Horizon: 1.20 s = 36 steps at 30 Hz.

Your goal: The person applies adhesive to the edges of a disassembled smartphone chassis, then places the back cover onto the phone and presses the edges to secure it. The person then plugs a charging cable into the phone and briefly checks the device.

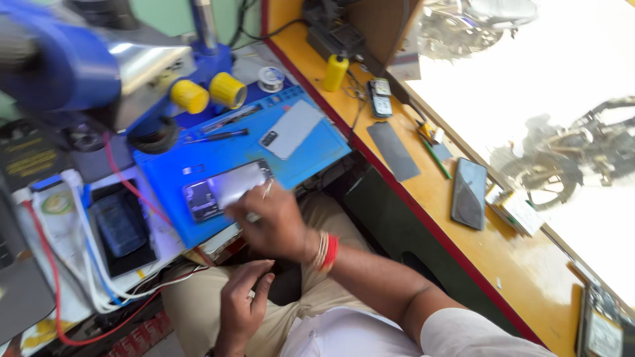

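Opened phone (221, 190) on blue mat (311, 155), long axis left-right, just left of the right hand (274, 225), whose grip pinches tweezers (266, 190); left hand (243, 301) idle, half-curled, nearer the lap.

Right hand (274, 225) covers the opened phone's (221, 190) near end; its tweezers (264, 193) are blurred; microscope (73, 63) cut off top-left

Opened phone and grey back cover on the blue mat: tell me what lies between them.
In the head view, only bare blue mat separates the opened phone from the grey back cover. The right hand holds tweezers at the phone's near end.
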{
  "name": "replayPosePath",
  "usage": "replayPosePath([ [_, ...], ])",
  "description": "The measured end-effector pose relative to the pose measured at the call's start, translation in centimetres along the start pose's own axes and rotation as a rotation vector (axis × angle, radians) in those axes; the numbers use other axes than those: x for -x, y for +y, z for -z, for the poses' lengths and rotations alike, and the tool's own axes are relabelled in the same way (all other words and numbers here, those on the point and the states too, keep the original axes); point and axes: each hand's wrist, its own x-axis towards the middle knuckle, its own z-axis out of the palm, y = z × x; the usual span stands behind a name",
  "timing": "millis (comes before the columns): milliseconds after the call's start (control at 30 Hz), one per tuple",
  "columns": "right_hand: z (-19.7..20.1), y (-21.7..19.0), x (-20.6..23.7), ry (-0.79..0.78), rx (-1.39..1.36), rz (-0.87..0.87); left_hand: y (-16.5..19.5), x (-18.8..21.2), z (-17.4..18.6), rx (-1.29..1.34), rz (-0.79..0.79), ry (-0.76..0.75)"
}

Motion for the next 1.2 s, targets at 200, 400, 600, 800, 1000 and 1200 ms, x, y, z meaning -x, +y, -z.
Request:
replayPosePath([
  [200, 8.1, -4.1, 1.7, -0.036, 0.072, 0.205, 4.2, 1.5, -5.8, 0.139, -0.179, -0.237],
  [400, 20.5, 6.6, 2.6, 0.078, 0.726, -0.221, 8.4, 1.2, -3.8, 0.070, 0.013, -0.348],
  [600, 32.4, 16.9, 6.4, -0.093, 0.900, -0.576, 9.3, 0.1, -0.9, 0.039, -0.081, -0.147],
  [800, 32.6, 17.2, 6.5, -0.473, 0.953, -0.641, 6.8, 0.1, 0.9, -0.021, -0.074, -0.104],
  [1000, 30.7, 15.9, 5.5, -0.483, 1.033, -0.586, 4.5, 0.5, 2.3, -0.054, -0.117, -0.093],
  [1200, 32.2, 16.5, 6.6, -0.461, 1.004, -0.506, 4.5, 1.3, 2.3, -0.048, -0.094, -0.085],
])
